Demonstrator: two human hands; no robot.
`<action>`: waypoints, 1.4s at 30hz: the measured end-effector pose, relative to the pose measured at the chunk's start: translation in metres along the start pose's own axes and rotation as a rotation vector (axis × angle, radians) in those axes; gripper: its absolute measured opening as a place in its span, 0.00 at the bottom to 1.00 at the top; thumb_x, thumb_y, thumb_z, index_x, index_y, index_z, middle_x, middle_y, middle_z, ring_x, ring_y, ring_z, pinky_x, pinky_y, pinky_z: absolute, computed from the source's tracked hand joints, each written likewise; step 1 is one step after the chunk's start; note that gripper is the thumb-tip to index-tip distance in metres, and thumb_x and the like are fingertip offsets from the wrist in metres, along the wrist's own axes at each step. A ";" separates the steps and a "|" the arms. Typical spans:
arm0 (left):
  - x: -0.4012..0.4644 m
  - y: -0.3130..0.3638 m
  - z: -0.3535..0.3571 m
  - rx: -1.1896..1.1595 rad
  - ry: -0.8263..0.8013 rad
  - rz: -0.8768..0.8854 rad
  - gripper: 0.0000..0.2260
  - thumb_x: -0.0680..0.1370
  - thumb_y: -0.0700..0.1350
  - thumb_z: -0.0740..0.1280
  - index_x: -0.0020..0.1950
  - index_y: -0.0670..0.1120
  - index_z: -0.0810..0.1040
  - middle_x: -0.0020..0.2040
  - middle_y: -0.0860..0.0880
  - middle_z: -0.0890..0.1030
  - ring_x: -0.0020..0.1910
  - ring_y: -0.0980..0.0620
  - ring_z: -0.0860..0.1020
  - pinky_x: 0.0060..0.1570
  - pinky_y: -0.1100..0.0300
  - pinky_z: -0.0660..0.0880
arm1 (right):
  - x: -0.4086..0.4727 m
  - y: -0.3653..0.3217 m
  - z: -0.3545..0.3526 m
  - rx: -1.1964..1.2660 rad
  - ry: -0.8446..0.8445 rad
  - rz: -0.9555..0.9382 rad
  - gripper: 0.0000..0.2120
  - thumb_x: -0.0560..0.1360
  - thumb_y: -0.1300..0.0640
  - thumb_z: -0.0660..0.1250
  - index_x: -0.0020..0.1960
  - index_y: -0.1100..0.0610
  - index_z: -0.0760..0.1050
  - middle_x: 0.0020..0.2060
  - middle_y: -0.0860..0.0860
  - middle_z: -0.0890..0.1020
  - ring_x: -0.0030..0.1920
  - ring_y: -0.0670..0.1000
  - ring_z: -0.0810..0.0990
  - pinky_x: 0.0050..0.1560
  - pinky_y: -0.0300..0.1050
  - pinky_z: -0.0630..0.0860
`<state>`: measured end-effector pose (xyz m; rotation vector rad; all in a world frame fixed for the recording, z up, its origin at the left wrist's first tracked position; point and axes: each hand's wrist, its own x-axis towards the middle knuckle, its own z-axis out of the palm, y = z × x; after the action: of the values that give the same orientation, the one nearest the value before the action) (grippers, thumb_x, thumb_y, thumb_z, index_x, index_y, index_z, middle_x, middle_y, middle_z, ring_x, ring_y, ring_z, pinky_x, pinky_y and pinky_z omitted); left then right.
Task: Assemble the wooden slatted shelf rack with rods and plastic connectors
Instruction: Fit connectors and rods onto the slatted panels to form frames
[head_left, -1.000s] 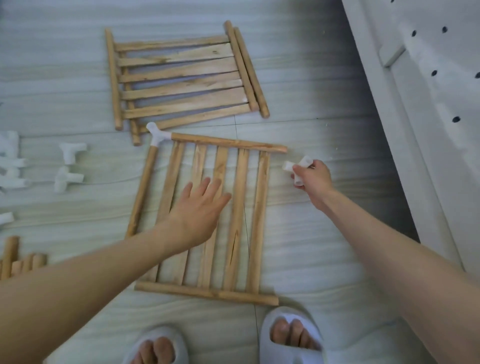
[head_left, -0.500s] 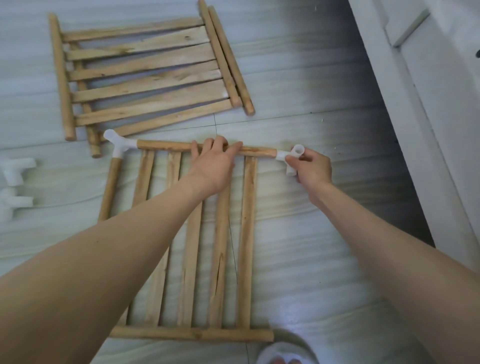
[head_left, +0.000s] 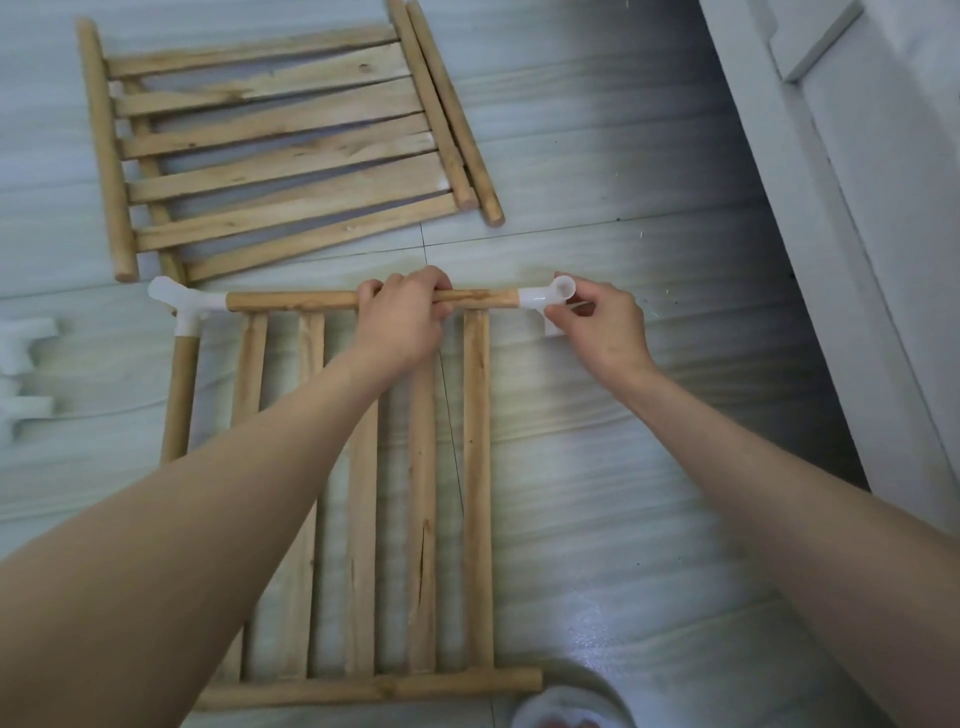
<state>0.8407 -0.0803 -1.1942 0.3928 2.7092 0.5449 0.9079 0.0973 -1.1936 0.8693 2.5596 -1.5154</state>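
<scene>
A wooden slatted shelf panel (head_left: 475, 467) lies flat on the floor in front of me. My left hand (head_left: 402, 317) grips its far round rail (head_left: 291, 301) near the middle. At that rail's right end sits a white plastic connector (head_left: 545, 299), pinched by my right hand (head_left: 602, 325). Another white connector (head_left: 179, 304) caps the rail's left end and joins a wooden rod (head_left: 179, 395) that runs down the panel's left side.
A second slatted panel (head_left: 280, 150) with loose rods lies farther away on the grey floor. Spare white connectors (head_left: 26, 364) sit at the left edge. A white furniture side (head_left: 857, 234) stands on the right. A white slipper (head_left: 566, 706) shows at the bottom.
My left hand went from resting flat on the slats to gripping the far rail. My right hand brought the white connector onto the rail's right end.
</scene>
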 end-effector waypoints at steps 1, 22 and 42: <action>0.000 -0.002 -0.001 -0.014 -0.003 0.000 0.10 0.80 0.44 0.59 0.60 0.49 0.73 0.55 0.48 0.78 0.57 0.47 0.71 0.59 0.55 0.56 | 0.000 -0.002 0.000 -0.023 -0.009 -0.023 0.12 0.73 0.60 0.68 0.56 0.57 0.80 0.36 0.45 0.76 0.40 0.46 0.74 0.36 0.25 0.67; -0.020 -0.017 -0.033 -0.171 0.036 0.043 0.11 0.80 0.43 0.62 0.57 0.54 0.79 0.50 0.53 0.78 0.53 0.52 0.69 0.41 0.57 0.50 | -0.015 -0.034 0.004 -0.148 -0.059 -0.255 0.03 0.74 0.58 0.69 0.45 0.55 0.82 0.22 0.44 0.71 0.26 0.41 0.67 0.28 0.30 0.63; -0.036 0.003 -0.048 0.112 0.073 0.077 0.18 0.80 0.59 0.51 0.58 0.54 0.76 0.47 0.55 0.71 0.50 0.51 0.65 0.43 0.55 0.50 | 0.013 -0.065 0.017 0.703 -0.502 0.540 0.31 0.80 0.39 0.45 0.40 0.61 0.75 0.28 0.53 0.74 0.26 0.49 0.65 0.28 0.37 0.62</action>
<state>0.8554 -0.1048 -1.1407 0.5184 2.8125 0.4369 0.8611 0.0658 -1.1547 0.9471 1.3048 -2.0880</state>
